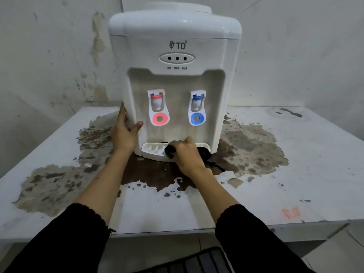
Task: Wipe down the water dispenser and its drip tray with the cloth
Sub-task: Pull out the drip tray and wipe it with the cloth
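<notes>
A white tabletop water dispenser (175,52) stands at the back middle of the table, with a red tap (157,100) on the left and a blue tap (197,101) on the right. Its white drip tray (152,151) sits at the base. My right hand (186,154) is closed on a dark cloth (169,150) and presses it onto the tray's middle; more of the cloth shows at the tray's right end. My left hand (125,133) grips the dispenser's lower left corner, fingers around the side and thumb on the front.
The white table (295,164) has large patches of worn, dark brown surface around and in front of the dispenser. A stained wall stands close behind. Below the table's front edge a dark ribbed mat (197,261) lies on the floor.
</notes>
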Demonstrator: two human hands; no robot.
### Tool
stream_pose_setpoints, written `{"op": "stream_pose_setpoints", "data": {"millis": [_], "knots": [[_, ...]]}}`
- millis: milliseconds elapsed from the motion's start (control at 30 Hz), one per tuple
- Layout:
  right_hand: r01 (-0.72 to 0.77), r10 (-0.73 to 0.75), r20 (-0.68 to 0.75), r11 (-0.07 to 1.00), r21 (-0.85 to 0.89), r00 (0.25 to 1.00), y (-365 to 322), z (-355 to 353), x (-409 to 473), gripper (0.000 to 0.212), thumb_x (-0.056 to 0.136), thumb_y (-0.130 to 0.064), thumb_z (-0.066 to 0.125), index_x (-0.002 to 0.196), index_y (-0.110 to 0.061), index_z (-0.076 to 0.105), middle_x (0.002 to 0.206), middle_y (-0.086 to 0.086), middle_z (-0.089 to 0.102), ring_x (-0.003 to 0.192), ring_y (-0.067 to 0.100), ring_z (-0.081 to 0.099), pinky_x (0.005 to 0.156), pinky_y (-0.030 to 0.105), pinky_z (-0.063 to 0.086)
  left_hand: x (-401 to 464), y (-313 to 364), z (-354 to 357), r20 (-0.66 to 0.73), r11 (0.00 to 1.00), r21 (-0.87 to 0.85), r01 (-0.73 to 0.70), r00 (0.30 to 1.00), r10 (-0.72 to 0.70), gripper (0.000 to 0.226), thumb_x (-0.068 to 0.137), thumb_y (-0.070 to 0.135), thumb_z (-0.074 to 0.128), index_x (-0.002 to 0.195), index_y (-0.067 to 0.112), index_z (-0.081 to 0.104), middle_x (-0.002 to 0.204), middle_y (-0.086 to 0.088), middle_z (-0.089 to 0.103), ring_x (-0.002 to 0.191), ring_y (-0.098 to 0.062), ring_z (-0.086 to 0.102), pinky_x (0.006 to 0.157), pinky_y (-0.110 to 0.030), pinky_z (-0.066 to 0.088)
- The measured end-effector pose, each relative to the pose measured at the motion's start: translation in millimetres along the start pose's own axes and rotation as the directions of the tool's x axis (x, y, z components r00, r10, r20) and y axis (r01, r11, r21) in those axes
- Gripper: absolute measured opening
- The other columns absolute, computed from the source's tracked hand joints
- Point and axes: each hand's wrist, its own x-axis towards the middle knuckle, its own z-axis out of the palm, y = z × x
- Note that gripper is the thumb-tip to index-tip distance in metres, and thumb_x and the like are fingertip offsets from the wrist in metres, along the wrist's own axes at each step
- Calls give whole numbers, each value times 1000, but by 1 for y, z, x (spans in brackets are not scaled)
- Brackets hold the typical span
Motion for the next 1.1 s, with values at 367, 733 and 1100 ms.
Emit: {"op": "stream_pose_setpoints", "data": {"millis": [367,733,1100], "knots": [[-646,679,248,425,634,691,61,-48,-19,26,95,-16,46,115,-2,56,103,11,59,93,25,55,83,36,47,-29,-16,23,-36,745,-221,630,758,-651,46,86,15,65,126,-2,51,129,-17,56,113,-33,57,97,-39,48],[-783,650,484,299,546,585,67,-48,-18,37,92,-13,54,124,5,47,121,21,56,109,35,55,92,40,47,-32,-16,40,-27,693,-297,657,720,-694,45,89,11,60,130,-2,46,135,-17,50,119,-31,52,100,-36,47],[-628,590,305,777,37,748,66,-56,-8,28,89,-10,51,115,1,51,111,19,56,94,30,53,72,33,45,-27,-23,31,-7,672,-304,675,704,-711,44,86,12,66,124,-3,50,125,-17,57,69,-16,55,88,-31,53]]}}
